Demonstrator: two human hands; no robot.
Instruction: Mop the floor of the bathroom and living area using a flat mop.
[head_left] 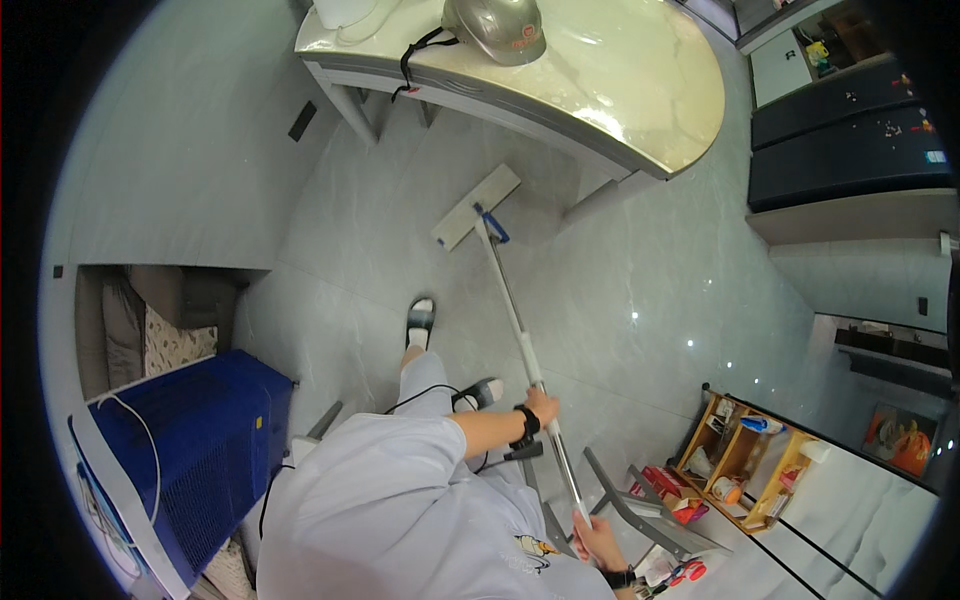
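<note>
A long-handled flat mop [508, 290] reaches from my body out over the grey floor. Its pale rectangular head [478, 207] lies on the tiles near the table, with a blue joint piece where the pole meets it. My left hand [542, 408] is closed around the middle of the pole, a black band on the wrist. Lower down, close to the pole's upper end, my right hand [598, 545] grips it too, and that wrist also wears a dark band.
A pale table [620, 70] with a grey helmet [497, 28] stands ahead. At left is a large blue appliance [205, 450] with a cord. To the right are a folding step ladder [645, 522], a wooden shelf unit [745, 460] with small goods, and a dark cabinet [840, 135].
</note>
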